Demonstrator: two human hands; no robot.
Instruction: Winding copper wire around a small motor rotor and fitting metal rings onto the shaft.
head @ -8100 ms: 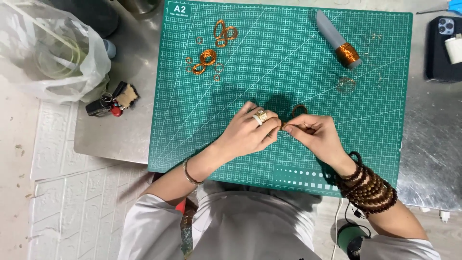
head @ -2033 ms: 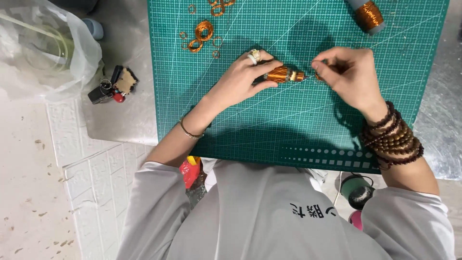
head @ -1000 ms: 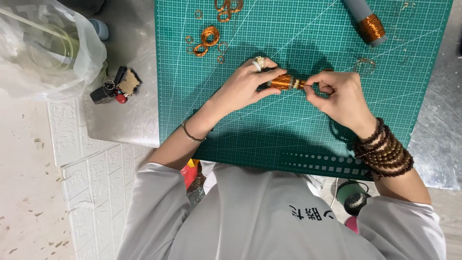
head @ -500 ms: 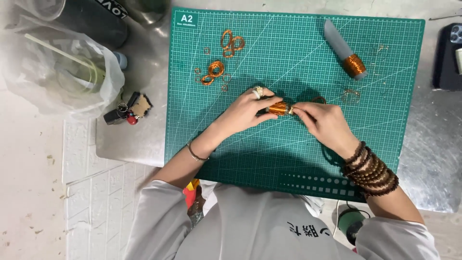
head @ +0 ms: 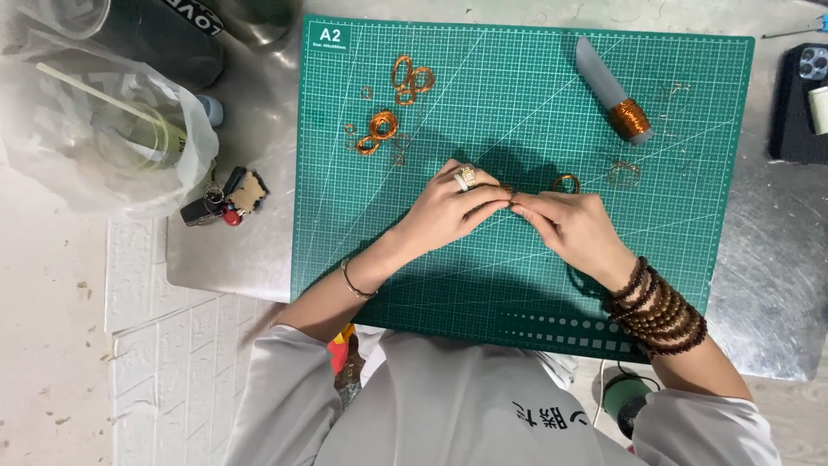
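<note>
My left hand (head: 453,209) and my right hand (head: 569,224) meet fingertip to fingertip over the middle of a green cutting mat (head: 517,285). Both pinch a small copper wire coil between them; it is almost fully hidden by the fingers. A loose copper wire ring (head: 566,182) lies just above my right hand. A grey rod wound with copper wire (head: 614,91) lies at the mat's upper right. Finished copper coils (head: 382,129) and rings (head: 412,78) lie at the upper left. My left hand wears a ring, my right wrist several brown bead bracelets (head: 660,311).
A clear plastic bag with a cup and straw (head: 103,129) stands left of the mat. A key bunch (head: 222,200) lies on the steel table (head: 768,285). A dark phone (head: 798,99) lies at the far right. Thin wire scraps (head: 623,173) lie on the mat.
My hands have closed together over the small coil, which showed between them before and is now almost hidden. The view has shifted, so the mat sits lower in the frame.
</note>
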